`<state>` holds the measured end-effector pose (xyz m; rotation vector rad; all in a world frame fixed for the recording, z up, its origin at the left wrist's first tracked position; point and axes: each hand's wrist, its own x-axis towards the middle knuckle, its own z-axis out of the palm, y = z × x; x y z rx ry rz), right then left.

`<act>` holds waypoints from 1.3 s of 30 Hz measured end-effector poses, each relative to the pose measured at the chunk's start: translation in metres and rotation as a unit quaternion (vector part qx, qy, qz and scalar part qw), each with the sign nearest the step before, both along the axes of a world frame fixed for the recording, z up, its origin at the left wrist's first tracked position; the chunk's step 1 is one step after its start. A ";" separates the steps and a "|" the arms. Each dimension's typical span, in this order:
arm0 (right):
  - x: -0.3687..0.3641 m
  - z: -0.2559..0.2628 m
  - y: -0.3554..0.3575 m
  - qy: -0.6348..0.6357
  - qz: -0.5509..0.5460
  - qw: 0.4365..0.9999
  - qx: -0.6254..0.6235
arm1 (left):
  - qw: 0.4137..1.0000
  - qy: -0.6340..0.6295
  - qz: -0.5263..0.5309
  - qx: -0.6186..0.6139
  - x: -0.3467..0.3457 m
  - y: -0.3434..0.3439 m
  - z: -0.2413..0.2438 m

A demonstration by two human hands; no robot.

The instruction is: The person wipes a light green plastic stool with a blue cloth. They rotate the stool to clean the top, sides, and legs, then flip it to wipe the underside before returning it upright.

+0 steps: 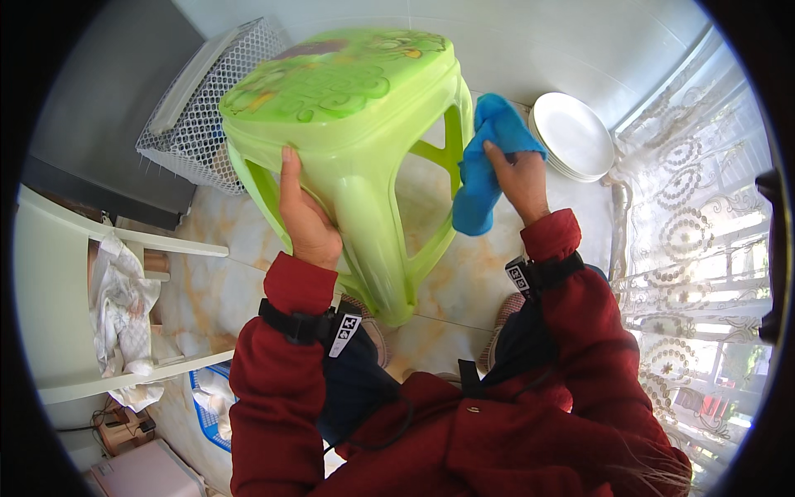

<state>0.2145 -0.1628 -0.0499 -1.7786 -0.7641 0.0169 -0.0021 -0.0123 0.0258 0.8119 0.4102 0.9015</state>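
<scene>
In front of me is a light green plastic stool [366, 155], slightly tilted, with a printed picture on its seat [323, 81]. My left hand [304, 217] grips the stool at its near left, the thumb on the rim under the seat and the fingers out of sight inside the leg opening. A bunched blue cloth [497, 149] hangs from my right hand [522, 180], just right of the stool's legs. The cloth looks close to the right-hand leg; whether they touch I cannot tell.
White plates [574, 136] are stacked against the wall at the right, beside a lace curtain [683, 230]. A white mesh basket [205, 105] stands behind the stool. On the left are a white shelf unit [56, 279] with a draped cloth [124, 304] and a blue plastic basket [208, 410].
</scene>
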 end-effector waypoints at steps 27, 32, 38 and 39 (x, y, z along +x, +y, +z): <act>0.017 -0.043 -0.007 -0.068 0.004 0.981 -0.180 | 0.996 0.050 -0.066 0.026 0.004 -0.017 -0.007; 0.008 -0.011 0.000 -0.063 0.003 0.997 -0.040 | 0.995 0.063 -0.076 0.014 0.008 -0.028 -0.008; -0.034 0.024 -0.001 -0.145 0.062 0.981 0.112 | 0.996 0.049 -0.079 0.017 0.010 -0.029 -0.008; -0.045 0.027 -0.004 -0.190 0.091 0.974 0.084 | 0.994 0.060 -0.089 0.011 0.010 -0.028 -0.009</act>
